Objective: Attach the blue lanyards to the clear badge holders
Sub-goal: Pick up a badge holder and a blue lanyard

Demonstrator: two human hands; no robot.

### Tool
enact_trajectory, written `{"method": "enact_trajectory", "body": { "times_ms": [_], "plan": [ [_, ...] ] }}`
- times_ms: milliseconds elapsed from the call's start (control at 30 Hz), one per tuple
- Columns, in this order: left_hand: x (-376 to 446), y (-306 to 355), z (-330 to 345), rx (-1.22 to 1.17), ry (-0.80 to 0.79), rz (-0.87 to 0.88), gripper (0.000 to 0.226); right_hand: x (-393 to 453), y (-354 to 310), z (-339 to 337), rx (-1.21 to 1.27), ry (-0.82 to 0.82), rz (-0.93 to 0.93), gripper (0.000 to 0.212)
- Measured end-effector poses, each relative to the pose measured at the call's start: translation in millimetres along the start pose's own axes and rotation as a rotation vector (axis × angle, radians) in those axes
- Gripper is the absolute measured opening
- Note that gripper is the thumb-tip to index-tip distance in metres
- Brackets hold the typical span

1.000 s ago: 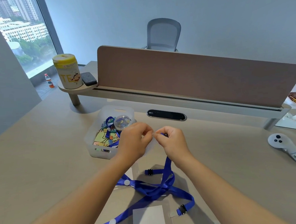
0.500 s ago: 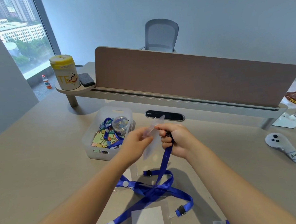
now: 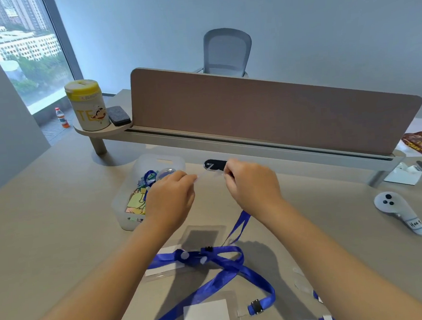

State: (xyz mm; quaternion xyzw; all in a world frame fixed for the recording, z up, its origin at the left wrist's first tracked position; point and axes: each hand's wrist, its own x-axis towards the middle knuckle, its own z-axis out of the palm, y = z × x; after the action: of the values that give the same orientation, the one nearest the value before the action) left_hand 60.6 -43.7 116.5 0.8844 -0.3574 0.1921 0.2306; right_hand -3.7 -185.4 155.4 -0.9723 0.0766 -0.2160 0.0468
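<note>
Above the tangled blue lanyard point(image 3: 227, 266), left hand point(image 3: 172, 200) and right hand point(image 3: 253, 184) pinch a blurred clear badge holder point(image 3: 207, 177); the slick plastic could slip free.

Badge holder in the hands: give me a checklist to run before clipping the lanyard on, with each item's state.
1. Left hand pinching the clear badge holder: ok.
2. Right hand has the other edge: ok.
3. Blue lanyard strap hangs from the right hand's grip: ok.
4. Clip lined up with the holder's slot: cannot tell, fingers hide it.
5. Strap free of the lanyard pile on the desk: not ok, it runs into the tangle.
6. Holder clear of the plastic bin: ok.
</note>
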Motion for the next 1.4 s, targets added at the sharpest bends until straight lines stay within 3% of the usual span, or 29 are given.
{"method": "enact_trajectory", "body": {
  "times_ms": [100,267,400,533,733,867,1133,1333,1400],
  "plan": [
    [1,-4,3,-0.115,-0.018,-0.203,0.025,7,3,-4,-0.035,0.220,-0.178,0.007],
    [-2,-10,11,-0.165,-0.057,-0.273,0.022,23,-1,-24,0.203,0.256,-0.275,0.026],
    [-6,-11,14,-0.166,-0.095,-0.330,0.022,32,6,-29,0.204,0.304,-0.269,0.041],
    [-16,-14,23,-0.197,-0.147,-0.412,0.021,19,26,1,0.329,0.097,-0.148,0.038],
    [-45,-18,45,-0.250,-0.212,-0.476,0.020,-15,51,76,0.331,-0.419,0.244,0.030],
    [-53,-24,51,-0.254,-0.244,-0.507,0.019,-33,56,117,0.288,-0.724,0.284,0.025],
    [-58,-31,51,-0.268,-0.234,-0.555,0.017,-39,55,167,0.137,-0.789,0.132,0.019],
    [-58,-38,51,-0.271,-0.229,-0.577,0.017,-44,58,175,0.177,-0.709,0.280,0.034],
    [-57,-38,50,-0.289,-0.221,-0.594,0.019,-41,59,173,0.086,-0.742,0.262,0.026]
  ]
}}
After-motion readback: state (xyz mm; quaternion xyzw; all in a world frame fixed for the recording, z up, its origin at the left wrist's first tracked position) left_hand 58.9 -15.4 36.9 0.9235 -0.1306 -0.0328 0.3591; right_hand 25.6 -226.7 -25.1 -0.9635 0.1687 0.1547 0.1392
